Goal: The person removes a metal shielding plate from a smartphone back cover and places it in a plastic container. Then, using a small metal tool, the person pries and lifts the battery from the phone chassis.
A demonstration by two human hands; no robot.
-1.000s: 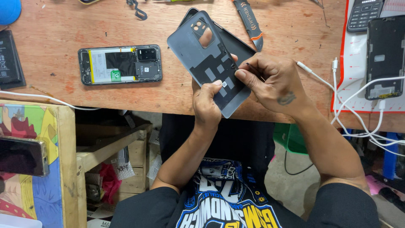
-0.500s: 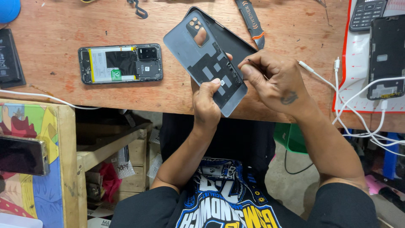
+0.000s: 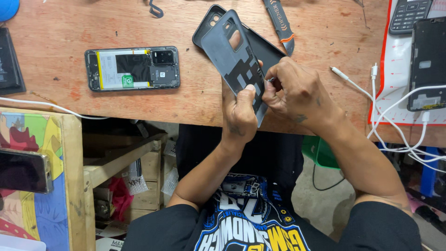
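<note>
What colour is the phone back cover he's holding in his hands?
Dark grey, with black patches on its inner side; the head view shows the back cover clearly.

**Colours on the table**

Table [image 3: 93, 28]: reddish-brown wood, scuffed, dark specks. Back cover [image 3: 232, 56] in the hands: slate grey, darker blocky patches on its inner face. Case [image 3: 274, 49] under it: black. Opened phone [image 3: 132, 68]: black frame, white battery with yellow edge strip, green sticker. Utility knife [image 3: 278, 23]: grey with orange tip. Cables [image 3: 395, 111]: white. Mat [image 3: 395, 69] on the right: white, red border. Shirt [image 3: 251, 223]: black, blue-and-white print. Board [image 3: 32, 135] at left: multicoloured cartoon pattern.
</note>
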